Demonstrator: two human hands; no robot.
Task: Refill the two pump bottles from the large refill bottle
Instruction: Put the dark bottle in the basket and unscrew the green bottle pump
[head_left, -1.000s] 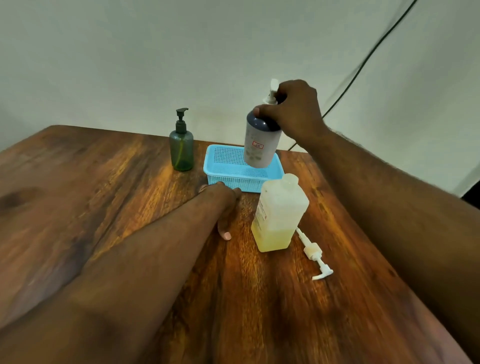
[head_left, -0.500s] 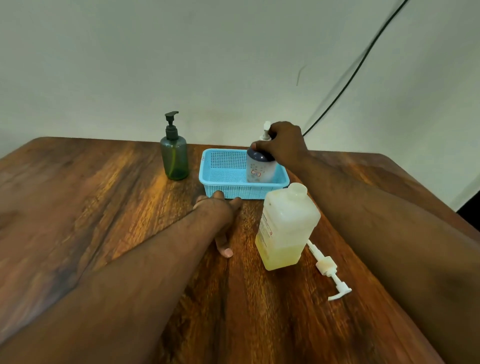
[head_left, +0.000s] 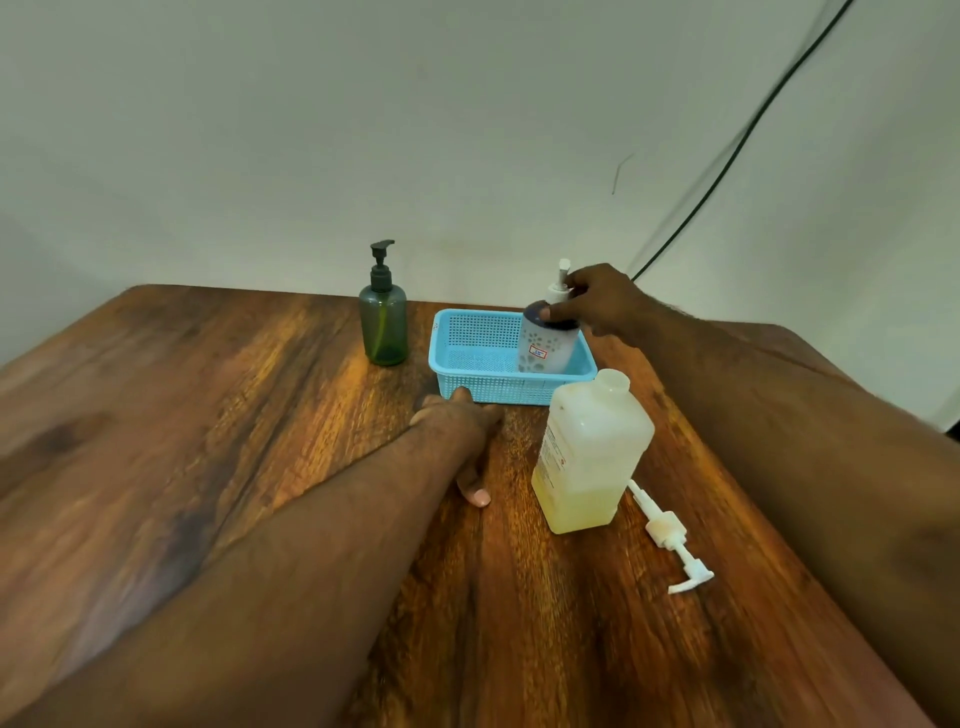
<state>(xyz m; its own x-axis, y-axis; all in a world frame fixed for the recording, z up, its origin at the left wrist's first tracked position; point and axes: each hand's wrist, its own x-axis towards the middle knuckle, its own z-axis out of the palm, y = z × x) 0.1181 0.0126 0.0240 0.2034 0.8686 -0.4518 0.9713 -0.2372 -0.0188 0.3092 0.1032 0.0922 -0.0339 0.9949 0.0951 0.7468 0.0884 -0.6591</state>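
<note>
A white pump bottle (head_left: 545, 348) with a dark shoulder stands in the right end of a blue mesh basket (head_left: 470, 382). My right hand (head_left: 602, 299) grips its neck just under the white pump. A green pump bottle (head_left: 383, 322) with a dark pump stands upright on the table, left of the basket. The large refill bottle (head_left: 589, 452), uncapped and holding yellowish liquid in its lower part, stands in front of the basket. Its white pump (head_left: 670, 538) lies on the table to its right. My left hand (head_left: 462, 431) rests on the table, fingers touching the basket's front.
The wooden table (head_left: 208, 441) reaches back to a pale wall. A dark cable (head_left: 727, 161) runs down the wall behind the basket at right.
My right hand has lowered the white pump bottle from above the basket down into its right end. My left hand has stayed on the table by the basket.
</note>
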